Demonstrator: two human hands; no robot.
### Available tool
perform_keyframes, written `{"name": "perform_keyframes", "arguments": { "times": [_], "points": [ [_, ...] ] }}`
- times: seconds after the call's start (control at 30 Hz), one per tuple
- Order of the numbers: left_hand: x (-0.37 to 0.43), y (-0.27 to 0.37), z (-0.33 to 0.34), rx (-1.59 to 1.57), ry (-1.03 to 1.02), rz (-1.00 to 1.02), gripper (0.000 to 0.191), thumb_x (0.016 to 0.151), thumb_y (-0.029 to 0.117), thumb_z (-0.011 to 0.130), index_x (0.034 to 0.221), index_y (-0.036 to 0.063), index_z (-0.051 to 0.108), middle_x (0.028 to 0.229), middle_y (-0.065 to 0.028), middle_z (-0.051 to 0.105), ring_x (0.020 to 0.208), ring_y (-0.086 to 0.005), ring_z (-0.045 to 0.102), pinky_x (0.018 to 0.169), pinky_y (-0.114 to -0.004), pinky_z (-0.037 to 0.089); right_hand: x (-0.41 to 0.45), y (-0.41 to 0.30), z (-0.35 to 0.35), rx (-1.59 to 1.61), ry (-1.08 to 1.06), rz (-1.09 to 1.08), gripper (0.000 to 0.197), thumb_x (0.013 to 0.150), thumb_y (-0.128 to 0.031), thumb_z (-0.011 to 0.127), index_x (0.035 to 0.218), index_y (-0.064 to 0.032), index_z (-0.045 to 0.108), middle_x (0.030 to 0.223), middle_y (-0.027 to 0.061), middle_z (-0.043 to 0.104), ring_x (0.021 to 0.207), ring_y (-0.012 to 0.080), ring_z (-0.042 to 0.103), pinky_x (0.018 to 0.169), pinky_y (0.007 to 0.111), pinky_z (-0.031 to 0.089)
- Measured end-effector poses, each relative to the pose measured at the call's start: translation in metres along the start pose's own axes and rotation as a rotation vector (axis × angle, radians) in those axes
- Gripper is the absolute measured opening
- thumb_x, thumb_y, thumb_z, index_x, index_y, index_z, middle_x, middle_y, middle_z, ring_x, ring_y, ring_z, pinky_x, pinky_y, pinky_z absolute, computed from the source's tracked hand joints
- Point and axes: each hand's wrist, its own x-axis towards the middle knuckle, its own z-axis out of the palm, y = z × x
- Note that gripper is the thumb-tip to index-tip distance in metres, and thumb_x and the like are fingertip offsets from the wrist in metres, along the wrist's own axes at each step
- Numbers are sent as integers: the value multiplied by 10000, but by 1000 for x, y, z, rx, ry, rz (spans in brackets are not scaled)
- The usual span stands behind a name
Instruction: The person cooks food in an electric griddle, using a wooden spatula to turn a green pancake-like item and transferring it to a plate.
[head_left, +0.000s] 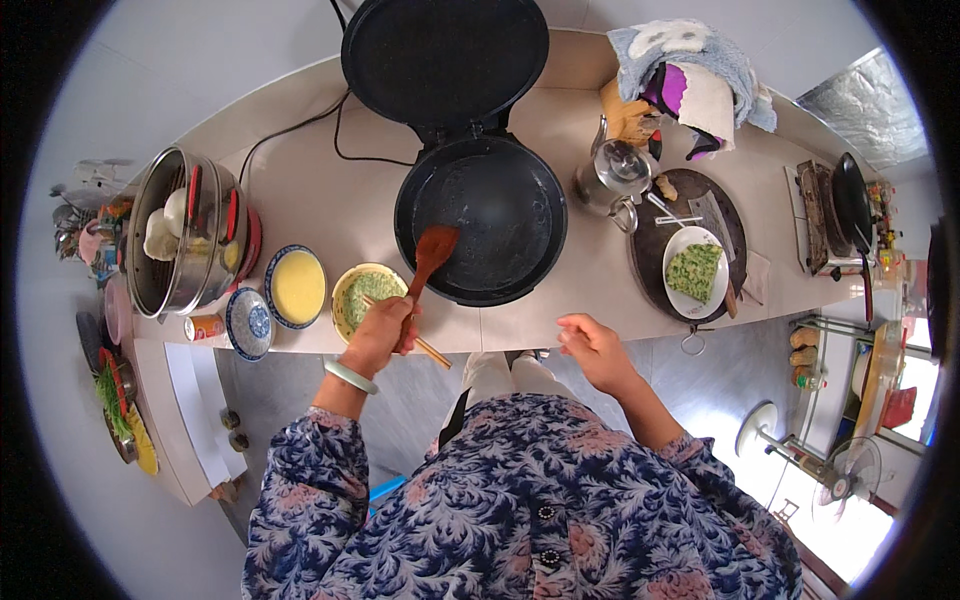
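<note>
My left hand grips the handle of a reddish wooden spatula, its blade over the near left rim of a black electric griddle pan. The pan's lid stands raised behind it, and the pan surface looks greasy. Under my left hand is a yellow bowl of green-flecked batter, with wooden chopsticks reaching over the near edge. A blue-rimmed bowl of yellow liquid stands to its left. My right hand hovers empty before the counter, fingers curled but apart.
At right, a white plate with a green-flecked pancake rests on a round dark board, near a steel kettle. Steamer pots and a patterned blue dish stand left. A power cord runs behind.
</note>
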Motion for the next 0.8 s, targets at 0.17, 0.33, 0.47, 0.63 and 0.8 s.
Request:
{"name": "perform_keyframes", "arguments": {
  "times": [0.17, 0.33, 0.47, 0.63, 0.8],
  "points": [
    [-11, -15, 77, -134, 18, 84, 252, 960, 241, 426, 1032, 28, 540, 674, -38, 558, 486, -100, 490, 411, -235, 387, 38, -2, 46, -42, -177, -115, 257, 934, -202, 534, 1080, 10, 557, 805, 108, 631, 729, 167, 618, 680, 297, 490],
    [4, -30, 145, -179, 14, 348, 325, 937, 173, 460, 1192, -29, 442, 797, -99, 606, 524, -120, 550, 457, -259, 463, 65, -18, 58, 54, -45, 56, 323, 931, -275, 561, 990, 43, 567, 774, 90, 630, 710, 146, 590, 645, 292, 472],
    [14, -34, 153, 190, 77, 538, 480, 907, 153, 475, 1316, -36, 308, 939, -292, 614, 801, -458, 602, 694, -489, 485, 81, -29, 62, 7, 57, 44, 303, 897, -245, 604, 953, 52, 586, 752, 74, 613, 686, 126, 575, 624, 273, 468],
    [-8, -31, 150, 239, 58, 661, 609, 894, 211, 535, 1386, -19, 261, 1031, -261, 617, 829, -401, 636, 740, -415, 506, 115, -29, 48, 34, 59, 156, 238, 882, -188, 592, 928, 46, 586, 709, 53, 589, 562, 97, 555, 469, 257, 470],
    [-29, -49, 122, 283, -74, 481, 455, 912, 174, 559, 1310, -6, 430, 1035, -156, 635, 790, -218, 655, 697, -298, 502, 160, -33, 44, 5, 133, 279, 244, 904, -208, 578, 974, 27, 576, 692, 42, 557, 521, 112, 550, 424, 267, 475]
  ]
}}
